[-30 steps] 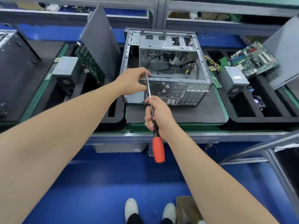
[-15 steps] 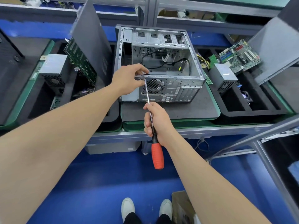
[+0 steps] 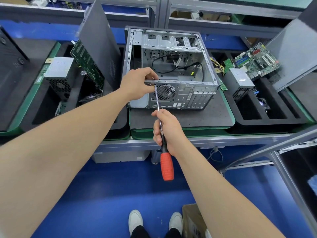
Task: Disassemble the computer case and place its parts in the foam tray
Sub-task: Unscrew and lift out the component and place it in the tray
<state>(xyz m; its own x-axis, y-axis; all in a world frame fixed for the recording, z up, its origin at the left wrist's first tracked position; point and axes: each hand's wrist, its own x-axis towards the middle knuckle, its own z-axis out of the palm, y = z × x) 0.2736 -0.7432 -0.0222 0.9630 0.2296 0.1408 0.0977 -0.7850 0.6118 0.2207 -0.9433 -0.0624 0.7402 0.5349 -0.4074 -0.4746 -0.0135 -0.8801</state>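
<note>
The left hand grips the rear flange of the grey steel computer case on the bench's black mat, while the right hand, clasping the red-handled screwdriver, has seated its tip beneath, likely on 1 screw.

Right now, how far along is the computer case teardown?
Done: the computer case is open and mostly gutted; a motherboard and power supply sit in the foam tray. In hand: left hand grips the rear edge; right hand holds a screwdriver, tip beside the rear fan. Left: that fan and the cables.
</note>
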